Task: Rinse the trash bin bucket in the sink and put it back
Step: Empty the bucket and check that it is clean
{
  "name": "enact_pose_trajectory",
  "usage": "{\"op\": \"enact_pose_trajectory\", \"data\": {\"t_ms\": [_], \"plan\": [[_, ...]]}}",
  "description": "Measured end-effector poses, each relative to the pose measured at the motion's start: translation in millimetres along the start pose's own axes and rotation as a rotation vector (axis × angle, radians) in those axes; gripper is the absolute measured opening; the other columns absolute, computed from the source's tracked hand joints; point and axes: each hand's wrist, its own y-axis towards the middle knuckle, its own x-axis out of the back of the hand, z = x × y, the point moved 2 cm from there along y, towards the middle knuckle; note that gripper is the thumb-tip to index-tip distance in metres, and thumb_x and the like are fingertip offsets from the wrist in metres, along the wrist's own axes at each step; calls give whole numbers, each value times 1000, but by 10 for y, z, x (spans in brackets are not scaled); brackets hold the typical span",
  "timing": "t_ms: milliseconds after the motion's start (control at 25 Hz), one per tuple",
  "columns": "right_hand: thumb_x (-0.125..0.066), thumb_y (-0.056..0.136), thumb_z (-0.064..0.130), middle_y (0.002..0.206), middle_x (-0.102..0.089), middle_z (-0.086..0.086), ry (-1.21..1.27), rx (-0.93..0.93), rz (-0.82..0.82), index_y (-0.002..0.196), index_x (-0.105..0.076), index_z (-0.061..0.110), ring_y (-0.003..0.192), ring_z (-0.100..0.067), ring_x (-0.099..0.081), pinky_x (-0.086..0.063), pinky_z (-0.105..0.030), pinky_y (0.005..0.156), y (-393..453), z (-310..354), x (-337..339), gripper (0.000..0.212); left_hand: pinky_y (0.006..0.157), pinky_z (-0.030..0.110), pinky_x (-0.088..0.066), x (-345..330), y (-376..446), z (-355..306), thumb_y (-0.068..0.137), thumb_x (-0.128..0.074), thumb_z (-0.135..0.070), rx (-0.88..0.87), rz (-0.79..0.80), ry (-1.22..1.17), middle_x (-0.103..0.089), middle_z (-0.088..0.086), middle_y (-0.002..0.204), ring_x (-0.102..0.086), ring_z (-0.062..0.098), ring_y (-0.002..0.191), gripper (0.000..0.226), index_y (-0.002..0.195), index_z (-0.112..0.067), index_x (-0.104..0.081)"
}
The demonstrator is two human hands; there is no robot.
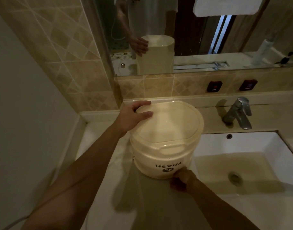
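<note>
cream trash bin point(165, 130) stands on the tabletop point(125, 205), just left of the sink point(242, 156), lid on. "trash" lettering on its front wall reads upside down from my view.

my left hand point(134, 116) is on the lid's far-left edge, grip clamped on the rim: fingers curled over the back edge, thumb lying flat on the lid top. my right hand point(184, 180) is low at the near base of the bin, fingers curled against the bottom edge, grip closed on the bin's lower rim as far as i can see; the fingertips are hidden under the bin.

sink basin is white, rectangular, with a drain point(235, 177) at the bottom and an overflow hole on the back wall. chrome faucet point(238, 113) sits behind it on the ledge. two dark red wall switches point(214, 86) above the faucet on beige tile. mirror point(192, 34) above shows the bin and my hand reflected, plus a white towel point(227, 5) hanging at top.
</note>
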Motion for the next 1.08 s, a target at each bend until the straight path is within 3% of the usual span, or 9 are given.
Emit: {"op": "enact_pose_trajectory", "data": {"t_ms": [200, 320, 400, 480, 560, 640, 800, 960, 1080], "plan": [[-59, 88, 13, 78, -70, -21, -44, 46, -75, 92, -63, 2, 61, -30, -67, -56, -32, 50, -7, -31, 116, 12, 89, 25, -53, -12, 5, 23, 77, -80, -29, -4, -15, -16, -63, -10, 121, -61, 7, 107, 40, 116, -31, -70], [-55, 81, 28, 71, -72, -10, -286, 272, -323, 80, -69, 11, 62, -26, -69, -60, -41, 66, -44, 148, 352, 22, 88, 16, -48, -14, -65, 46, 87, -70, -28, -48, -83, -96, -66, -12, 120, -59, 6, 113, 27, 114, -30, -70], [-51, 88, 31, 91, -71, -4, -213, 519, -441, 93, -65, 21, 83, -26, -67, -57, -46, 81, -202, 395, 510, 18, 101, 24, -43, -3, -120, 100, 91, -64, -24, -90, -58, -98, -62, -12, 130, -54, 5, 122, 27, 118, -28, -69], [-43, 98, 38, 108, -66, 2, -68, 800, -455, 110, -60, 29, 101, -21, -62, -51, -42, 91, -483, 685, 627, 23, 108, 26, -34, 30, -208, 181, 93, -62, -26, -166, -17, 24, -49, -12, 144, -42, 4, 133, 31, 124, -28, -65], [-38, 101, 43, 125, -60, 6, -22, 1067, -353, 127, -53, 34, 114, -12, -56, -44, -33, 96, -823, 947, 676, 32, 105, 15, -29, 29, -327, 237, 90, -59, -39, -234, -2, 140, -33, -15, 154, -29, -2, 139, 40, 130, -31, -59], [-39, 99, 48, 143, -47, 6, -187, 1248, -274, 137, -44, 37, 125, -7, -46, -40, -29, 99, -1054, 1114, 659, 40, 100, 3, -26, 0, -447, 255, 88, -56, -51, -297, -19, 190, -24, -18, 157, -22, -8, 141, 52, 136, -31, -54], [-31, 93, 63, 158, -18, 12, -551, 1262, -308, 141, -37, 44, 136, -12, -34, -41, -40, 103, -1137, 1196, 589, 53, 94, -5, -21, -21, -605, 261, 84, -50, -60, -317, -68, 286, -19, -20, 158, -18, -19, 136, 69, 145, -30, -42], [-21, 88, 68, 159, -16, 12, -622, 1260, -365, 142, -36, 43, 139, -19, -33, -42, -46, 104, -1159, 1212, 607, 62, 93, -7, -19, -53, -678, 306, 82, -46, -62, -317, -115, 345, -18, -22, 156, -13, -28, 130, 76, 149, -28, -34], [-19, 86, 71, 159, -16, 11, -614, 1247, -367, 141, -36, 44, 139, -19, -33, -42, -49, 104, -1172, 1195, 586, 64, 101, 4, -19, -54, -694, 339, 82, -43, -65, -317, -141, 348, -16, -28, 154, -10, -26, 132, 75, 149, -31, -34]]}}
